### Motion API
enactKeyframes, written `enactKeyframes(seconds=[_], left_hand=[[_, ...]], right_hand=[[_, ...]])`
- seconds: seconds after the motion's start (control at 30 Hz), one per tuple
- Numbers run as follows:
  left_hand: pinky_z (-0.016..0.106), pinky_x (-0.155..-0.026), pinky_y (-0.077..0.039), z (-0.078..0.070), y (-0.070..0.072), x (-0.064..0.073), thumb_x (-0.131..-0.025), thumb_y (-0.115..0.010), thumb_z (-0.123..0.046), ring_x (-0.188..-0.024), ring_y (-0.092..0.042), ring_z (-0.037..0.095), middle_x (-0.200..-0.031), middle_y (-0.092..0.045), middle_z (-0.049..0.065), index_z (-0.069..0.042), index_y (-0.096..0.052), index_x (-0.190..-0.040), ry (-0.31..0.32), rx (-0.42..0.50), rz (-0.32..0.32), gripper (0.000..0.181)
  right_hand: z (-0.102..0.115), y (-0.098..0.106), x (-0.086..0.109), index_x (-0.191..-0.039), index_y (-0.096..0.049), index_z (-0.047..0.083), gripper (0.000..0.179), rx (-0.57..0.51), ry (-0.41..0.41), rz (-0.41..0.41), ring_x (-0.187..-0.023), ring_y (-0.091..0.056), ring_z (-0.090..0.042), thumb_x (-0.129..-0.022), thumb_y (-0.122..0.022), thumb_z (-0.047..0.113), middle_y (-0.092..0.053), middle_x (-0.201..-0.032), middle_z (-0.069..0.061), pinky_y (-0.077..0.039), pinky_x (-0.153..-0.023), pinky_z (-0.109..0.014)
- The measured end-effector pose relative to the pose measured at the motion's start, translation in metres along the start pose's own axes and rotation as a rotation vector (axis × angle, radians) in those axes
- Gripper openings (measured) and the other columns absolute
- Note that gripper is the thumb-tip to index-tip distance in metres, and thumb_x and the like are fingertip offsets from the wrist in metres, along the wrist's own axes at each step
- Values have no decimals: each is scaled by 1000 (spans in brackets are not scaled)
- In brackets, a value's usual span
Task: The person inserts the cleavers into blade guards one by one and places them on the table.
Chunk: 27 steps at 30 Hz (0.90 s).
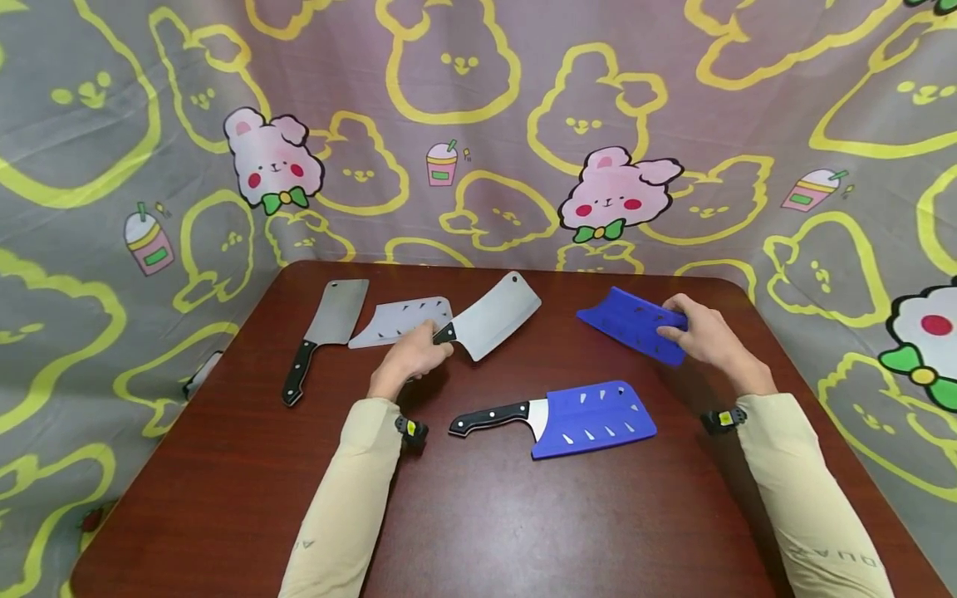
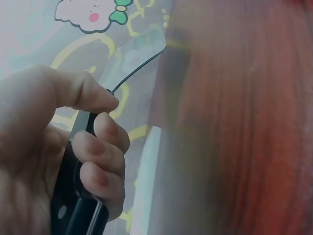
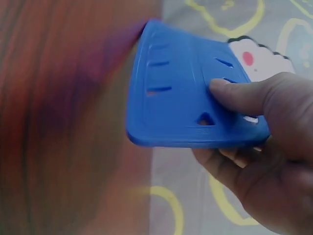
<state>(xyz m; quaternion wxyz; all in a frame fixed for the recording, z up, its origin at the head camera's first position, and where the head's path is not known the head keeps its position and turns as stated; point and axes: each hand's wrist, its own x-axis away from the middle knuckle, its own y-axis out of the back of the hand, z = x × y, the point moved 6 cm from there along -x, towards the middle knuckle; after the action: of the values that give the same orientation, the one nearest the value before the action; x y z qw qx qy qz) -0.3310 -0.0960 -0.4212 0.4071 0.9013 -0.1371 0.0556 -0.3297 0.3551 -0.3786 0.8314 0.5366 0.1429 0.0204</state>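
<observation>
My left hand grips the black handle of a cleaver, its bare blade pointing away and to the right. In my right hand is a blue slotted blade cover, pinched at its right end, thumb on top and fingers beneath in the right wrist view. Between the arms lies a second cleaver with a black handle, its blade inside another blue cover. A white slotted blade cover lies just behind my left hand.
A third cleaver lies bare at the table's left, handle toward me. The brown table has rounded corners. Patterned cloth with yellow outlines and pink rabbits hangs behind it and along both sides.
</observation>
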Motion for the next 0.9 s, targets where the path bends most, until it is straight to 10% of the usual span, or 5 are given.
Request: enactKeyframes(seconds=[0.33, 0.53, 0.7, 0.9], left_hand=[[29, -48, -41, -13, 5, 3, -98, -51, -52, -51, -48, 16, -68, -53, 4, -11, -53, -107, -69, 45, -37, 42], [30, -47, -41, -20, 4, 4, -99, -46, -56, -48, -46, 17, -68, -54, 5, -11, -54, -98, -96, 71, -48, 46], [30, -45, -39, -26, 8, 6, -99, -43, -58, -47, -46, 17, -66, -53, 4, -11, -53, -91, -123, 67, -68, 49], [31, -47, -39, -32, 14, 11, -98, -43, -59, -48, -45, 18, -62, -47, 2, -12, -51, -87, -167, 70, -88, 49]], right_hand=[[23, 29, 2, -115, -61, 5, 28, -103, -19, -285, -88, -64, -41, -94, -67, 23, -67, -105, -24, -45, -73, -48], [30, 37, 2, -119, -62, 9, 29, -163, -5, -375, -87, -63, -19, -95, -65, 26, -67, -111, -20, -40, -70, -22], [35, 47, 5, -121, -63, 10, 30, -250, -6, -436, -69, -49, 8, -95, -66, 24, -66, -89, -4, -37, -63, -13], [42, 59, 8, -123, -62, 3, 30, -442, 12, -452, -57, -52, 3, -95, -64, 14, -55, -71, 17, -41, -55, -13]])
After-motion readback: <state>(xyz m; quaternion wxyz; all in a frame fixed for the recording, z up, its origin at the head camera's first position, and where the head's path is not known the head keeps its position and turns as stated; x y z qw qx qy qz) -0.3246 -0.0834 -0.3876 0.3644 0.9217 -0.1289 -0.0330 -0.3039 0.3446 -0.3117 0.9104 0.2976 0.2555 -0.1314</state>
